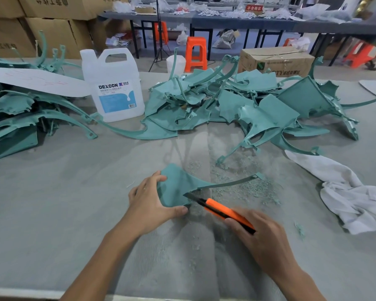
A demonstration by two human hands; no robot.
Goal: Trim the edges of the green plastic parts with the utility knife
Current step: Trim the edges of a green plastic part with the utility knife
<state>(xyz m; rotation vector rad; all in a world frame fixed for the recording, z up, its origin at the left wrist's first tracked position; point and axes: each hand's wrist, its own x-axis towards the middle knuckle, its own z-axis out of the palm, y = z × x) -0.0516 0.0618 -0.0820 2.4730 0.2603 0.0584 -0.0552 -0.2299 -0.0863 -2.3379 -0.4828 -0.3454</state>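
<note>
now left hand [149, 204] holds green part [178, 187], knife [220, 210] at its edge.

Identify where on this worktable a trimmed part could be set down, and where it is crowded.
Bare mat lies left of the left hand, in front of the left pile of green parts. Another patch lies right of the right hand, nearer than the white cloth. Crowded: the centre pile, jug, and shavings beside the utility knife.
</note>
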